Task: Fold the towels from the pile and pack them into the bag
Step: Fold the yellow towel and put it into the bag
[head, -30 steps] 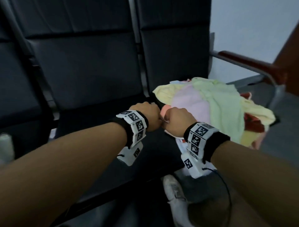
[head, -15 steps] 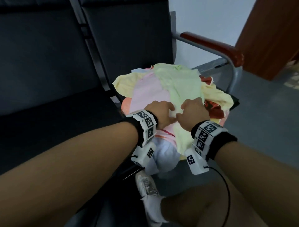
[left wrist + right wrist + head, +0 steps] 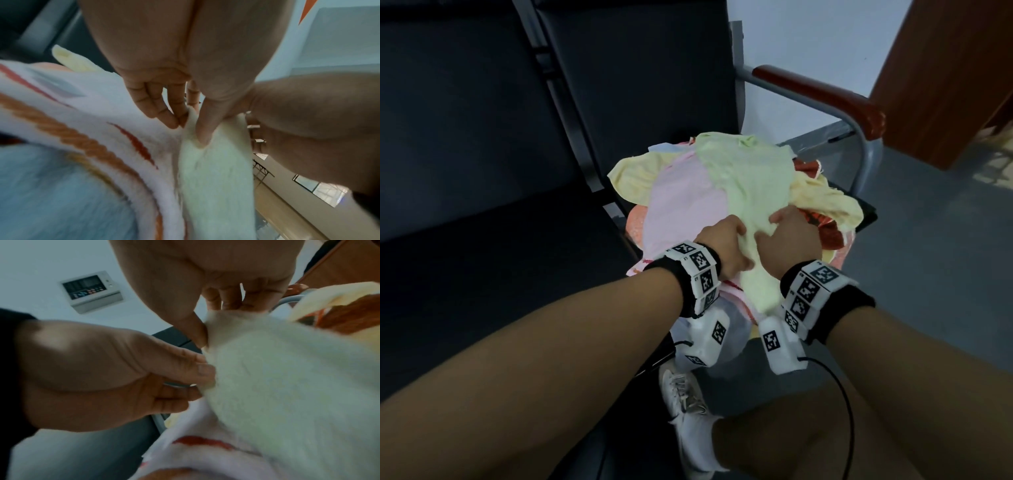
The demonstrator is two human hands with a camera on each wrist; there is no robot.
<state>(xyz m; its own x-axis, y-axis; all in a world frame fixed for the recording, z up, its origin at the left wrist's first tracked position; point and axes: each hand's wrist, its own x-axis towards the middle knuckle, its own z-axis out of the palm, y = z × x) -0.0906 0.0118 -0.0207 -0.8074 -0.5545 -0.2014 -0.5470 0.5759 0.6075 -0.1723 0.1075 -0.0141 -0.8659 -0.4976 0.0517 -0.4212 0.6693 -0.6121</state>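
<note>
On the dark chair seat sits a pile of towels. The left hand pinches the pale green towel on top. Just beside it, the right hand pinches it too.

Each wrist wears a black band ringed with white marker tiles. A white box trails a black cable. One white sneaker.

The pile of towels sits on the chair seat, in front of the chair back. An armrest is to its right. Both hands, the left hand and the right hand, lie side by side on the top towel.
</note>
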